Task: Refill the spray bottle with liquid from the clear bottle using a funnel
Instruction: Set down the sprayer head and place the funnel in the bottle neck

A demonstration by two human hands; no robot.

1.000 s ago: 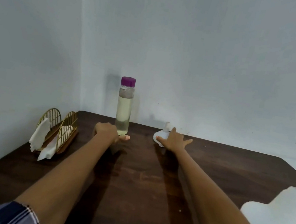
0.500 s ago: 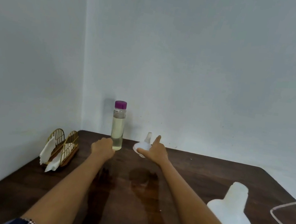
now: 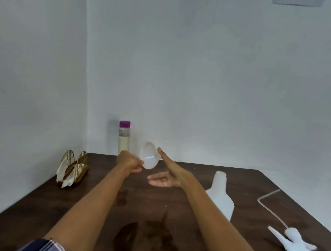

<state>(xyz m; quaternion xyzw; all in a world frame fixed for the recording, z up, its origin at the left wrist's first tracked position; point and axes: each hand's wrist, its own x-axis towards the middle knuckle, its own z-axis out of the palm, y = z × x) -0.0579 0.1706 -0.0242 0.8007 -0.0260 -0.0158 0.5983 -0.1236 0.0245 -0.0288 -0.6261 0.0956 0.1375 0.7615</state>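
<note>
The dark brown wooden desk (image 3: 197, 245) fits into a corner: its left edge runs along the left wall, its far edge along the back wall, and its right edge is free. The widest open surface lies in the near centre, between the two forearms and toward the near edge.

One white translucent plastic funnel (image 3: 148, 158) is held above the desk near the far centre, tilted, with its wide mouth facing the camera and left. The left hand (image 3: 129, 162) pinches the funnel's rim between curled fingers. The right hand (image 3: 166, 175) is just right of the funnel with fingers straight and spread, palm turned left; whether its upper finger touches the funnel cannot be told.

One tall clear bottle with a purple cap (image 3: 124, 137) stands upright at the far edge, just behind the left hand, holding pale yellowish liquid with its cap on.

One white opaque plastic spray bottle body (image 3: 221, 196) stands upright right of the right forearm, neck open. One white trigger spray head (image 3: 294, 244) with a thin clear dip tube (image 3: 270, 204) lies flat near the right edge, well apart from the bottle body.

One gold wire napkin holder (image 3: 75, 166) with white napkins stands near the left edge.
</note>
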